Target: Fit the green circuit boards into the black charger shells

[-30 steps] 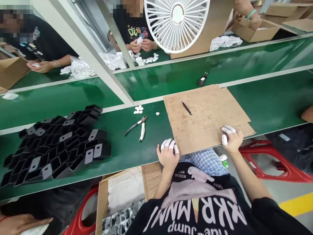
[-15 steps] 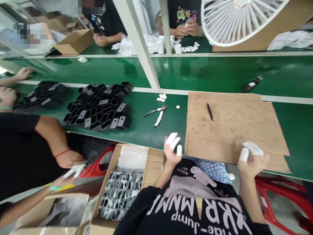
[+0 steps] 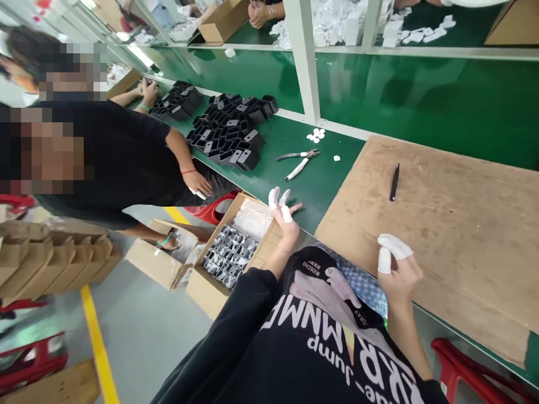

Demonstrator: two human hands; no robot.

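Nearest, the right hand [image 3: 398, 269] hovers at the near edge of the cardboard [image 3: 458, 224], thumb and fingers half curled with a gap between them and nothing visible in the grasp; whether its underside touches the sheet I cannot tell. The left hand [image 3: 288, 216] is up at the tabletop [image 3: 320, 205] edge, fingers spread and holding nothing. White covers sit on several fingertips, perhaps to keep the skin off the goods or give better hold.

Below the left hand, a carton [image 3: 204, 292] stands beside the person with its top uncovered, packed with wrapped dark parts in rows, probably so they stay orderly and don't rub. The cardboard lies flat in front of the person, likely as a clean, soft working mat. On it rests a slim black tool [image 3: 394, 182], apart from both hands yet handy.

Left of the cardboard lie pliers [image 3: 298, 168] with handles splayed, a lone white disc [image 3: 336, 158] and, just beyond, a small cluster of white discs [image 3: 316, 139], seemingly grouped so they don't scatter.

Farther left, black tubes [image 3: 231, 129] crowd together, mostly hollow end up, which presumably saves room. Past the carton, another person's hand [image 3: 170, 242] dips into a smaller box [image 3: 147, 264].
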